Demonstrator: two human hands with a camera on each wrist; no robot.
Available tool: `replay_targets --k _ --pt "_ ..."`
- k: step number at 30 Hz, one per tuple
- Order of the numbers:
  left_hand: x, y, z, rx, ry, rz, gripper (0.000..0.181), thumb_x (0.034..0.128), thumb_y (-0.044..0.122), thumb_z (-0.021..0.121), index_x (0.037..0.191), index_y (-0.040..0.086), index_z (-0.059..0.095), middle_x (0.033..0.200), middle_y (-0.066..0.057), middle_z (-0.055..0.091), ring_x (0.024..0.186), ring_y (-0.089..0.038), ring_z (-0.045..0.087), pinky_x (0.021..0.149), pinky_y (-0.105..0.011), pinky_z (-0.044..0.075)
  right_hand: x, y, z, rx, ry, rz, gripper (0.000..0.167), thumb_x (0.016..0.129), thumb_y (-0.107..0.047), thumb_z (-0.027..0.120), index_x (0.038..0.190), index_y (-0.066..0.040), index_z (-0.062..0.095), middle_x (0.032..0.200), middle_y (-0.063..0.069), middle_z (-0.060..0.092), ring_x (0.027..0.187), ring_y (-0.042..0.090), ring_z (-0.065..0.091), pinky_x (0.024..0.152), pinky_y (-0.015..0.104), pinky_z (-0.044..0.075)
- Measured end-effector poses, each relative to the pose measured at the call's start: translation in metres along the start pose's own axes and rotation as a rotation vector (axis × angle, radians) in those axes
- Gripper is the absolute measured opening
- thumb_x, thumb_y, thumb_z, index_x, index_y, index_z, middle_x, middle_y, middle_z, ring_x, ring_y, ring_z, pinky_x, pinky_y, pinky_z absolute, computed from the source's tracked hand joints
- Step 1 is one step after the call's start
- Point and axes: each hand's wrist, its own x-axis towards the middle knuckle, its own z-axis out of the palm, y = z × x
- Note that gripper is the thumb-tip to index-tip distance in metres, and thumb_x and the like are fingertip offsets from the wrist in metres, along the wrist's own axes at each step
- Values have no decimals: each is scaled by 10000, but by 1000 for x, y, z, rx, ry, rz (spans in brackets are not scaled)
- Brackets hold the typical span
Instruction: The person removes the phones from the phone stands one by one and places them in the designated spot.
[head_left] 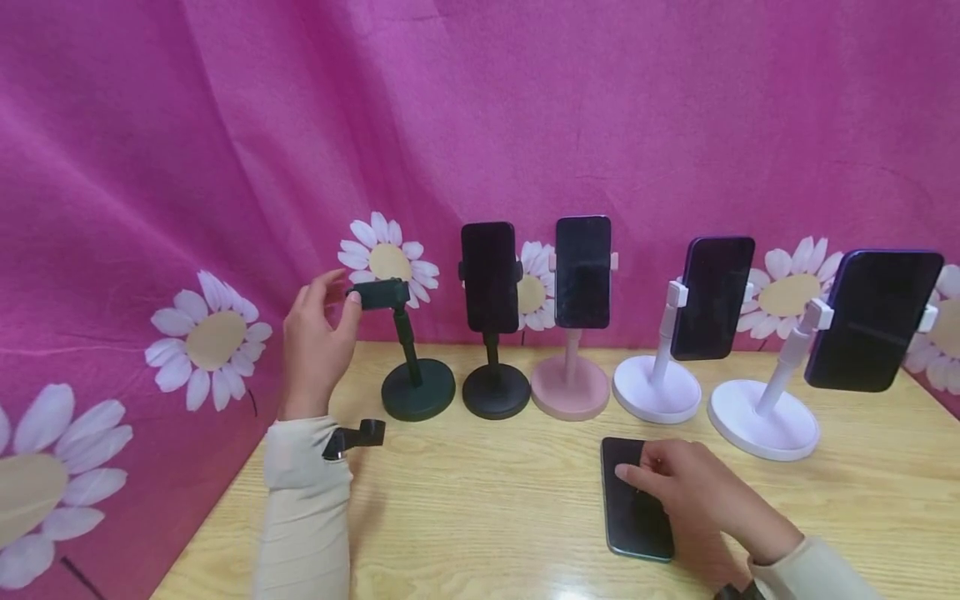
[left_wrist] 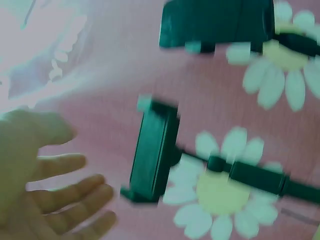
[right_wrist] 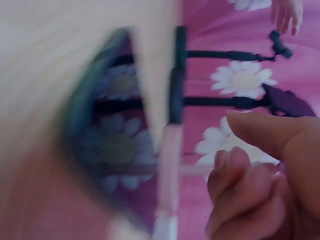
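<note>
My left hand [head_left: 318,346] is raised beside a dark green phone stand [head_left: 417,390]. In the left wrist view its fingers [left_wrist: 70,192] are spread and relaxed, with a gap between them and the stand's holder [left_wrist: 154,152]. That holder carries no phone. Over a dark phone [head_left: 633,521] lying face up on the wooden table, my right hand [head_left: 693,487] hovers near the upper right edge. The right wrist view shows its fingers [right_wrist: 250,182] loosely bent with nothing in them; the phone in that view is blurred.
To the right of the green stand are a black stand [head_left: 497,392], a pink stand [head_left: 572,389] and two white stands, one nearer [head_left: 765,421] and one behind [head_left: 657,390]. Each carries an upright dark phone. A pink cloth [head_left: 480,108] with daisies hangs behind the table [head_left: 465,517].
</note>
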Motion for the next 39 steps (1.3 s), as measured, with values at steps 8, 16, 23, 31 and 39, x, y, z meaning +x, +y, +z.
replay_targets --k 8,16,23,31,39 --pt "-23 30 24 -352 2 69 225 983 135 537 1127 19 664 964 -140 701 818 -235 696 747 -206 544 28 -50 2 204 92 -257 233 907 -320 673 918 -96 608 672 3 602 584 158 577 541 291 516" --pt "-26 33 65 -582 -290 -85 374 1037 242 429 1301 -1 535 1233 -196 604 1122 -308 617 949 -367 493 67 -82 12 466 149 -323 400 917 -283 668 1260 -96 582 1188 118 634 1042 258 638 886 379 532" --pt "-30 42 87 -701 -447 -290 538 1039 404 302 1512 147 297 1506 -153 351 1374 -311 369 1113 -443 316 87 -98 21 657 180 -321 642 939 -233 639 1488 -94 338 1453 180 436 1312 321 458 1030 438 403" --pt "-31 47 100 -842 -538 -342 609 1031 485 234 1544 158 211 1565 -115 263 1407 -311 307 1131 -460 276 97 -113 21 711 164 -434 724 948 -178 622 1525 -37 207 1564 137 252 1391 317 325 1056 411 355" --pt "-31 44 100 -853 -547 -354 625 1029 491 223 1534 122 235 1567 -102 263 1409 -309 296 1137 -469 261 100 -112 22 733 132 -444 719 954 -179 613 1531 -62 201 1574 115 235 1397 299 315 1056 393 349"
